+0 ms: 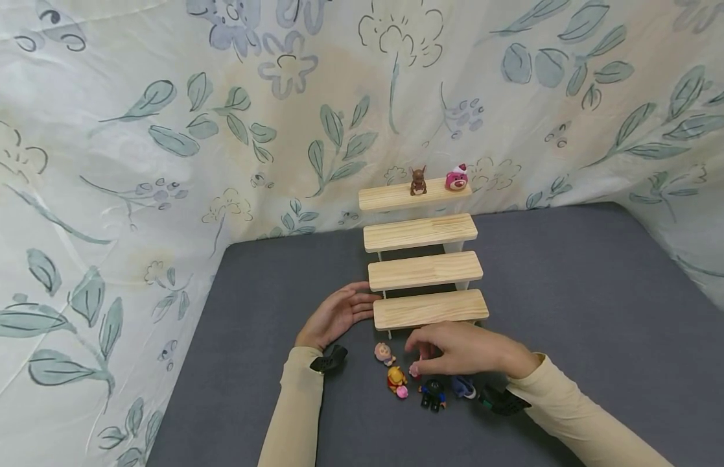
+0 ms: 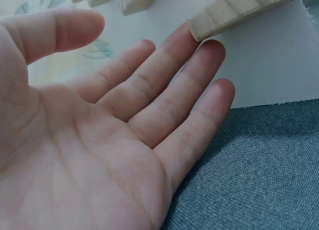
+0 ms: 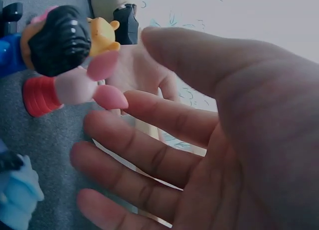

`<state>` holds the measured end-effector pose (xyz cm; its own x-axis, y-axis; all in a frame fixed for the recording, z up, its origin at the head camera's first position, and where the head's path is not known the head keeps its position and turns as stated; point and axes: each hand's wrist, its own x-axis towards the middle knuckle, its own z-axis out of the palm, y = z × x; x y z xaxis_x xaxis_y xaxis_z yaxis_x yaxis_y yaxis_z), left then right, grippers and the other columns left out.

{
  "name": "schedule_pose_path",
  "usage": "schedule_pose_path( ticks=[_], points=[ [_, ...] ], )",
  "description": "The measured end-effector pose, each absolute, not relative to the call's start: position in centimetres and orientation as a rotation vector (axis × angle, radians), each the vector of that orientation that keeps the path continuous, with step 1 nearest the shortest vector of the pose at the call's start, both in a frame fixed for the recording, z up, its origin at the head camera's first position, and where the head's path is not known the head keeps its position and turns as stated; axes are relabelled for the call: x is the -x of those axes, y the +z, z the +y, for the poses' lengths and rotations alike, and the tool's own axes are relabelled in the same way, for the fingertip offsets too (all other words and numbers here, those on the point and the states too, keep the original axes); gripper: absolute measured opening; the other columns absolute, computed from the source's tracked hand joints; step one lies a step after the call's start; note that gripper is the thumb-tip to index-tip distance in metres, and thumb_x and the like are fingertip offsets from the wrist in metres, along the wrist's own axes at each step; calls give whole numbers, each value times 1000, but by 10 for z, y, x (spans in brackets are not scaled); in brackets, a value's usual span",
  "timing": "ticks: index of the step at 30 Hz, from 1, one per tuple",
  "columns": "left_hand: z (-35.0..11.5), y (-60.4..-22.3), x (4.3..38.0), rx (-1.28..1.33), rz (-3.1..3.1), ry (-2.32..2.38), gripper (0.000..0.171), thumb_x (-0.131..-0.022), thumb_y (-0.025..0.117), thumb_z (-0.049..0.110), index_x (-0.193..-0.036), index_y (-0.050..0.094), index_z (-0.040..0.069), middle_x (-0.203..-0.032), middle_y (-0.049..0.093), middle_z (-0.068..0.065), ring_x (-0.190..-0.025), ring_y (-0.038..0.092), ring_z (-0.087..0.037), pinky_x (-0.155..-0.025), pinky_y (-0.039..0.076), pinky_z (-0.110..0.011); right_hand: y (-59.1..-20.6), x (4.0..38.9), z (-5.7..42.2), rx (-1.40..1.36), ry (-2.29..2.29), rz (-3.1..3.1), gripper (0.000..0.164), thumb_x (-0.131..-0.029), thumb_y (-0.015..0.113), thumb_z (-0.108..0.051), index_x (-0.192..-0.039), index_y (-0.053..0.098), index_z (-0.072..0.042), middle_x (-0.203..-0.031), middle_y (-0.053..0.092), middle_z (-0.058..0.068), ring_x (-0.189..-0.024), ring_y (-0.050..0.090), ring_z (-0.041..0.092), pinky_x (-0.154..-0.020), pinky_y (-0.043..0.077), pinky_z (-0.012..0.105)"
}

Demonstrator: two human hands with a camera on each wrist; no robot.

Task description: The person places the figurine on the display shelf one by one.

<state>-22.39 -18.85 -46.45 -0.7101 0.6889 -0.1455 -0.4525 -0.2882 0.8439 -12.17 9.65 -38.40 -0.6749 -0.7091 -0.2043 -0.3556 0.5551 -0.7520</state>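
Observation:
My left hand (image 1: 338, 316) lies palm up with fingers extended at the left side of a tiered wooden stand (image 1: 428, 309). In the left wrist view its fingertips are against or close to one wooden board (image 2: 234, 15). My right hand (image 1: 463, 349) reaches over small figurines in front of the lowest step. Its thumb and fingers are apart around a pink pig figurine (image 3: 75, 88) with a red body; the index fingertip is at one ear, and contact is hard to tell. Beside it is a black-haired figurine (image 3: 60, 40) in blue.
On the top step stand a brown figurine (image 1: 418, 181) and a pink bear figurine (image 1: 457, 178) with a hat. A pale pink figurine (image 1: 384, 353), a yellow bear figurine (image 1: 396, 379) and a blue figurine (image 1: 463, 387) lie on the dark cloth. Patterned fabric (image 1: 315, 117) hangs behind.

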Motion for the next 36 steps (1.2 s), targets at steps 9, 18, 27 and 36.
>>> schedule_pose_path(
  ticks=[9,18,27,36],
  points=[
    [-189,-464,224,-347,1229,2039,41,-111,34,21,-149,41,6,-133,63,-8,-125,62,-21,-107,52,-35,-392,119,94,854,-948,2264,34,-99,63,-44,-119,70,-18,-73,62,-17,-58,54,-2,-56,47,19],
    [-189,-464,224,-341,1220,2048,42,-111,36,21,-150,40,5,-133,63,-9,-126,62,-22,-107,52,-36,-395,120,91,900,-917,2331,21,-101,63,-33,-116,71,-21,-83,62,-18,-69,56,-4,-63,49,19],
    [-189,-465,224,-362,1224,2048,41,-111,35,21,-148,42,6,-133,63,-9,-126,62,-22,-107,52,-36,-391,119,89,874,-908,2368,22,-100,64,-23,-121,69,-17,-86,62,-17,-71,55,-3,-64,48,19],
    [-189,-466,223,-372,1224,2044,39,-111,34,21,-146,45,8,-134,64,-9,-126,62,-22,-107,52,-36,-394,119,90,900,-924,2380,8,-100,65,-22,-104,72,-22,-88,62,-17,-73,55,-3,-64,49,18]
  ],
)
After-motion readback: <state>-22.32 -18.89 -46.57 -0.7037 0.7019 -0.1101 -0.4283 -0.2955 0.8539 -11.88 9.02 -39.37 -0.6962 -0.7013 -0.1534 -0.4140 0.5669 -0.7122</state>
